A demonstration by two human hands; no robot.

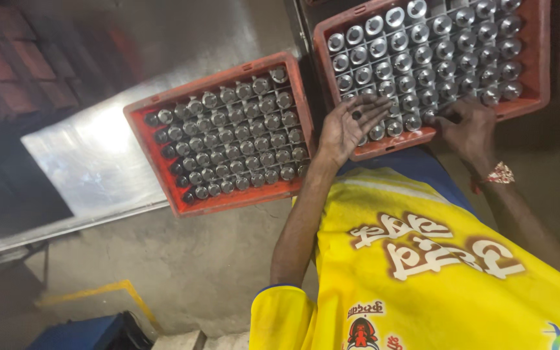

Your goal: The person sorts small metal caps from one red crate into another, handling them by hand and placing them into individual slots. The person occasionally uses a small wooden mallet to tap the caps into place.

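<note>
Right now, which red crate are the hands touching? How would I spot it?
Find the shiny metal table holding two red crates of silver cylinders. Take the right crate, nearest the yellow shirt. Only this one has the left hand and right hand resting on its front row.

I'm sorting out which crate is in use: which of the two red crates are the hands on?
The right-hand crate; both hands rest on its near edge, while the other crate lies untouched.

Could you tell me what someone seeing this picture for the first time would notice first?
Two red crates packed with rows of shiny metal cylinders stand out: one crate left of centre on a steel table, the other crate at the upper right. The left hand and the right hand rest on the near edge of the right-hand crate. A bright yellow shirt fills the lower right.
</note>
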